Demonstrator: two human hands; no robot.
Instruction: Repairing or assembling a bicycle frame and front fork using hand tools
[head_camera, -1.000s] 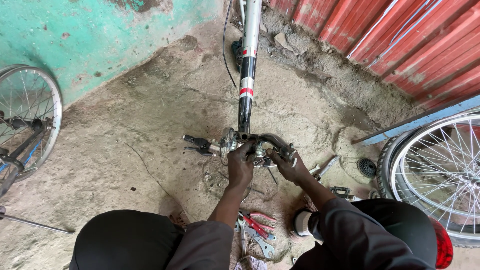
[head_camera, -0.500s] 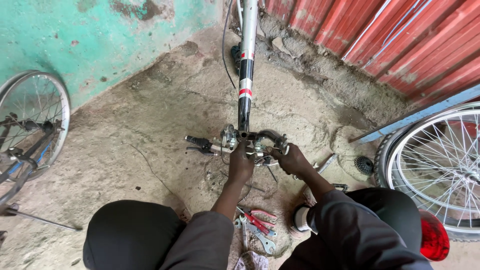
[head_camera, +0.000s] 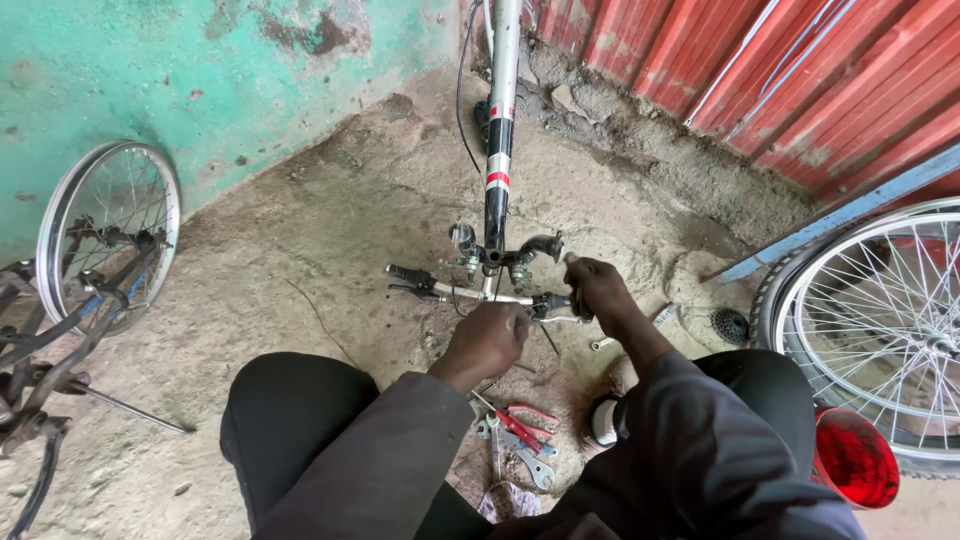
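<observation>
A bicycle frame tube (head_camera: 498, 150), silver with black and red bands, lies on the dirt floor and ends at a handlebar (head_camera: 470, 292) with black grips and brake levers. My left hand (head_camera: 488, 338) is closed on the silver bar near its middle. My right hand (head_camera: 596, 287) grips the bar's right end by the brake lever. Red-handled pliers (head_camera: 520, 425) and a wrench (head_camera: 528, 462) lie on the ground between my knees.
A spoked wheel (head_camera: 110, 230) leans on the green wall at left, beside a rusty frame (head_camera: 40, 380). Another wheel (head_camera: 880, 330) stands at right by the red corrugated wall (head_camera: 800, 80). A red round reflector (head_camera: 855, 460) and a black sprocket (head_camera: 730, 325) lie nearby.
Both hands slid lower on the handlebar: the left hand dropped from the stem area to the bar's middle. The view shifted slightly.
</observation>
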